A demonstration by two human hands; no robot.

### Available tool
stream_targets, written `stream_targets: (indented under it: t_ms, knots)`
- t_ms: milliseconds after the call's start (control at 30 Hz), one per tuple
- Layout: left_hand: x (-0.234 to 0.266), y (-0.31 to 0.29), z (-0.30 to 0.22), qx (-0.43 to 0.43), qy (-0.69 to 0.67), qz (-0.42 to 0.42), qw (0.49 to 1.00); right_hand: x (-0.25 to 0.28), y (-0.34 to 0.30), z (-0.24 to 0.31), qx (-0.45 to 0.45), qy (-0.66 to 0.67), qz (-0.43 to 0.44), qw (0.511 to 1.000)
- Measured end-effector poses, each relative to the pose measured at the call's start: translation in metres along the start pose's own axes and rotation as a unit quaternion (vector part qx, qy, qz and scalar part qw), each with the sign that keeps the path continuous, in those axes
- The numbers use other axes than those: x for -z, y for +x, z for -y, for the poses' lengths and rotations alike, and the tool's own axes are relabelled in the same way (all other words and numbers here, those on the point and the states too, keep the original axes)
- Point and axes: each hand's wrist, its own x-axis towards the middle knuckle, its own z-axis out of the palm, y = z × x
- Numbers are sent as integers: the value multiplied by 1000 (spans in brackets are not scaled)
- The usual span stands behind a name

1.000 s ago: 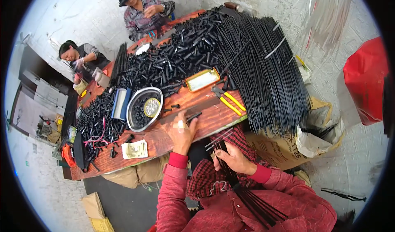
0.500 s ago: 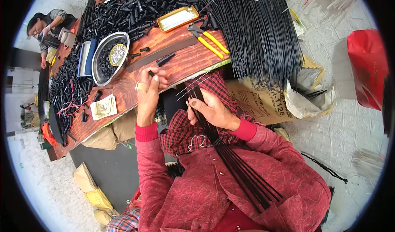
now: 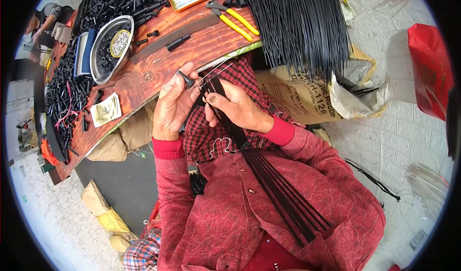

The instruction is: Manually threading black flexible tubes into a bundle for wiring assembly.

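Currently a small black fitting (image 3: pixel 186 79) sits pinched between thumb and fingers of the left hand (image 3: pixel 169 103), its long axis slanting far-left to near-right, just left of the far end of a bundle of black rods (image 3: pixel 235 132). Curled closed, the right hand (image 3: pixel 242 108) grips that bundle. Yellow-handled pliers (image 3: pixel 235 28) lie beyond, on the table (image 3: pixel 129 83).

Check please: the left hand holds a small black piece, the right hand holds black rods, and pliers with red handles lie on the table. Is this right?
Not fully: in the head view, the pliers on the table have yellow handles, not red. The left hand does hold a small black piece, and the right hand holds black rods.
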Motion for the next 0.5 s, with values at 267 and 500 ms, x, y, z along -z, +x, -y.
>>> stream_targets:
  t_ms: [267, 500]
  knots:
    - [0, -7, -1, -13, 63, -22, 998, 1, -2, -6, 9, -3, 1, 1000]
    - [6, -9, 4, -17, 80, -43, 996, 0, -2, -4, 11, 6, 4, 1000]
